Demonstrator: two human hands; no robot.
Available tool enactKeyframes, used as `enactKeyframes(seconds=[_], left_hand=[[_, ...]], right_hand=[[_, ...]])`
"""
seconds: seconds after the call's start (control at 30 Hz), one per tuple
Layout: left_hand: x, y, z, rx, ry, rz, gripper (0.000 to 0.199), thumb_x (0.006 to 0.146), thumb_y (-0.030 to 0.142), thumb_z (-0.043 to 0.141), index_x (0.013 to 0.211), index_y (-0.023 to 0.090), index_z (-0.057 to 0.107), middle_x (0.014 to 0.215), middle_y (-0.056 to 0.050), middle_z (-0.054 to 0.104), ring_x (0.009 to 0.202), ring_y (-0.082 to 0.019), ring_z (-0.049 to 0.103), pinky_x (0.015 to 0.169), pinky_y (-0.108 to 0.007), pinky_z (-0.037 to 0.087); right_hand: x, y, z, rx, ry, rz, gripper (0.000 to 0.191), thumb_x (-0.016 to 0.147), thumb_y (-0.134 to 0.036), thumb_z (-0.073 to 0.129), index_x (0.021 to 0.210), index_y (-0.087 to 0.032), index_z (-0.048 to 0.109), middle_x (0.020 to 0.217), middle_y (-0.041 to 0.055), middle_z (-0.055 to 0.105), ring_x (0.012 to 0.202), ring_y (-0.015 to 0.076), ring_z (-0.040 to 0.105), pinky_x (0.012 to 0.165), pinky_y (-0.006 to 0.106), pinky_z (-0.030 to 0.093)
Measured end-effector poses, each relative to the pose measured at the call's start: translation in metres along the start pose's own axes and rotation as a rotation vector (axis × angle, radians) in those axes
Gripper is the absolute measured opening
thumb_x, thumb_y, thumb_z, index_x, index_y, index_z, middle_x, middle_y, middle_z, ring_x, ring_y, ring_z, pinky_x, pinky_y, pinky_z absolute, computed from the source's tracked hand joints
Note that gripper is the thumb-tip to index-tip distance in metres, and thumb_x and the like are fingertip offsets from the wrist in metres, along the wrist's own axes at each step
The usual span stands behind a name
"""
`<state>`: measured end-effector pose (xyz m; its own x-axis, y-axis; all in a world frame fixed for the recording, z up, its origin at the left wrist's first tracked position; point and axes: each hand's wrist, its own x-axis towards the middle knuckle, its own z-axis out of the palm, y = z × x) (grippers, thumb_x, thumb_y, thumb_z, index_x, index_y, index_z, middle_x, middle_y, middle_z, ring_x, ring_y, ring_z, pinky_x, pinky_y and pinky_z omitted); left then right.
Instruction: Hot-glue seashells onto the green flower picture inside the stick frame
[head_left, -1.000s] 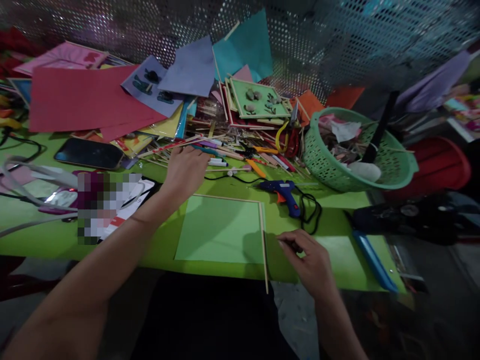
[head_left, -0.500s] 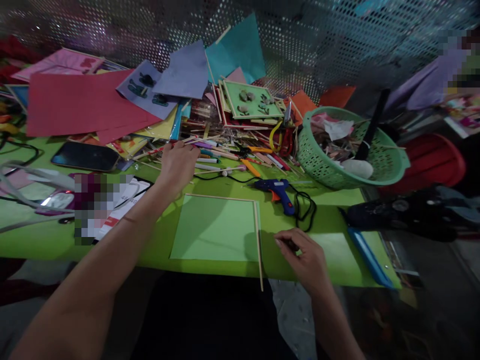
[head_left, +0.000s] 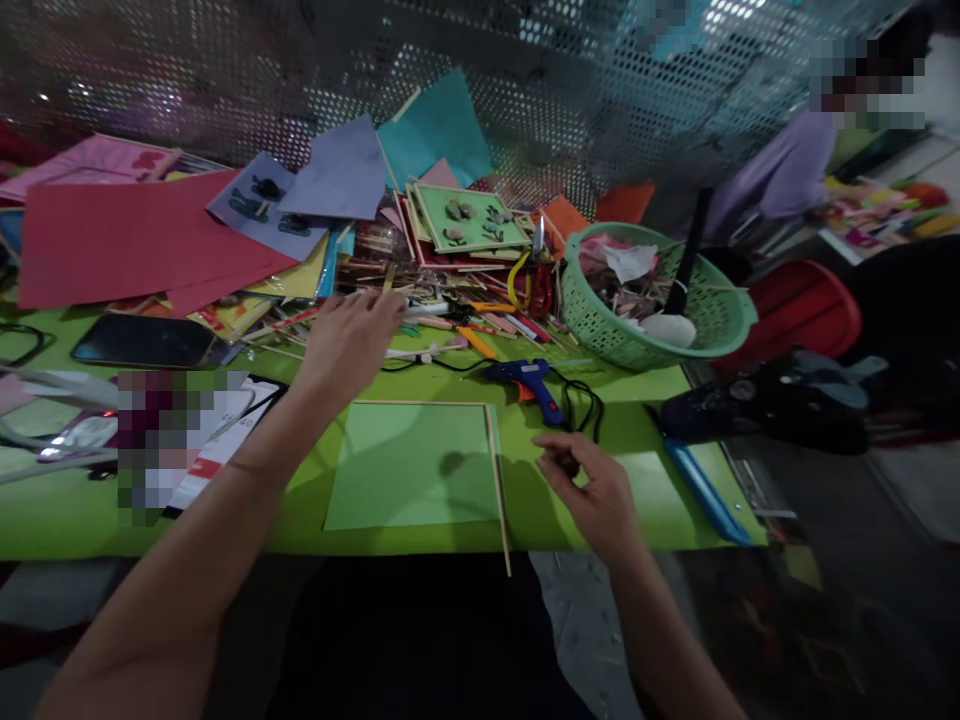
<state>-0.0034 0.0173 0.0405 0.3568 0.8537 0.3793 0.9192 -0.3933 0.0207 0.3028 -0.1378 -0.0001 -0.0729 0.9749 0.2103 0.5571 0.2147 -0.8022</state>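
Observation:
My left hand (head_left: 357, 335) reaches over a heap of thin wooden sticks and pens behind the paper. Its fingers are spread and point into the heap; their tips are partly hidden, and I see nothing held. A light green sheet of paper (head_left: 412, 465) lies flat in front of me. One wooden stick (head_left: 420, 403) runs along its far edge. Another stick (head_left: 496, 490) lies along the right edge and sticks out past the near corner. Right of the sheet, my right hand (head_left: 589, 490) hovers with loosely bent fingers, thumb and forefinger apart, nothing visible in it. A blue glue gun (head_left: 531, 380) lies beyond it.
A green basket (head_left: 592, 320) of scraps stands at the right, beside a red bucket (head_left: 821, 305). Paper sheets, including a red one (head_left: 127, 240), and framed stone pictures (head_left: 472, 215) pile up at the back. A phone (head_left: 142, 340) lies left. A blue-edged tool (head_left: 705, 490) sits near the right edge.
My left hand has shifted over the heap, its fingers now more spread. My right hand stays beside the sheet, its thumb and forefinger a little further apart. The view has turned slightly right.

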Motion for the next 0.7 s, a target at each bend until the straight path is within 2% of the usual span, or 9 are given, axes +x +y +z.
enactKeyframes(seconds=[0.07,0.13,0.2,0.27,0.37,0.43,0.53,0.7], left_hand=[[-0.008,0.029,-0.006,-0.097,0.029,0.14,0.025,0.104,0.026,0.041,0.116,0.021,0.063,0.102,-0.011,0.07,0.09,-0.025,0.066,0.075,-0.036,0.046],[-0.018,0.058,-0.008,-0.188,0.022,0.302,0.024,0.104,0.023,0.042,0.114,0.022,0.064,0.097,-0.007,0.069,0.086,-0.023,0.064,0.072,-0.033,0.045],[-0.028,0.08,-0.007,-0.253,-0.011,0.43,0.023,0.103,0.021,0.045,0.117,0.022,0.063,0.098,-0.006,0.069,0.088,-0.022,0.064,0.074,-0.033,0.046],[-0.034,0.092,-0.004,-0.289,-0.029,0.472,0.022,0.103,0.023,0.046,0.118,0.022,0.063,0.095,-0.005,0.069,0.083,-0.022,0.064,0.072,-0.033,0.045],[-0.039,0.093,-0.001,-0.293,-0.052,0.412,0.023,0.105,0.032,0.047,0.111,0.019,0.064,0.091,-0.006,0.071,0.079,-0.023,0.065,0.067,-0.034,0.042],[-0.039,0.089,0.0,-0.266,-0.08,0.375,0.029,0.105,0.037,0.045,0.102,0.017,0.065,0.088,-0.007,0.071,0.078,-0.024,0.065,0.065,-0.035,0.04],[-0.04,0.086,-0.001,-0.233,-0.138,0.387,0.034,0.106,0.038,0.042,0.092,0.016,0.064,0.081,-0.007,0.069,0.071,-0.023,0.062,0.061,-0.035,0.035],[-0.043,0.093,-0.003,-0.273,-0.21,0.395,0.033,0.106,0.036,0.042,0.091,0.016,0.064,0.077,-0.007,0.066,0.067,-0.022,0.059,0.059,-0.035,0.031]], right_hand=[[0.013,-0.008,0.009,0.197,0.027,0.044,0.037,0.093,-0.03,0.068,0.129,-0.026,0.062,0.092,0.0009,0.067,0.074,0.0133,0.058,0.067,0.025,0.049],[0.027,-0.017,0.022,0.46,0.031,0.089,0.049,0.089,-0.038,0.072,0.135,-0.027,0.057,0.092,0.001,0.066,0.075,0.014,0.058,0.063,0.025,0.048],[0.038,-0.024,0.034,0.709,0.033,0.141,0.044,0.088,-0.045,0.072,0.127,-0.026,0.063,0.087,0.0006,0.064,0.072,0.0135,0.055,0.058,0.024,0.045],[0.045,-0.028,0.043,0.861,0.075,0.193,0.036,0.088,-0.05,0.07,0.113,-0.025,0.071,0.08,-0.0001,0.062,0.064,0.0116,0.05,0.052,0.023,0.039],[0.05,-0.028,0.046,0.944,0.212,0.211,0.03,0.088,-0.053,0.069,0.092,-0.023,0.075,0.069,-0.0011,0.06,0.058,0.0096,0.046,0.048,0.021,0.035],[0.051,-0.026,0.042,0.949,0.28,0.198,0.029,0.087,-0.051,0.071,0.085,-0.022,0.075,0.064,-0.0018,0.06,0.055,0.0087,0.048,0.047,0.02,0.034],[0.049,-0.024,0.041,0.923,0.304,0.195,0.03,0.087,-0.051,0.071,0.082,-0.021,0.074,0.063,-0.0017,0.061,0.054,0.0085,0.052,0.045,0.02,0.036],[0.049,-0.025,0.044,0.882,0.361,0.228,0.035,0.087,-0.053,0.069,0.079,-0.02,0.072,0.062,-0.002,0.061,0.049,0.0083,0.051,0.041,0.022,0.034]])
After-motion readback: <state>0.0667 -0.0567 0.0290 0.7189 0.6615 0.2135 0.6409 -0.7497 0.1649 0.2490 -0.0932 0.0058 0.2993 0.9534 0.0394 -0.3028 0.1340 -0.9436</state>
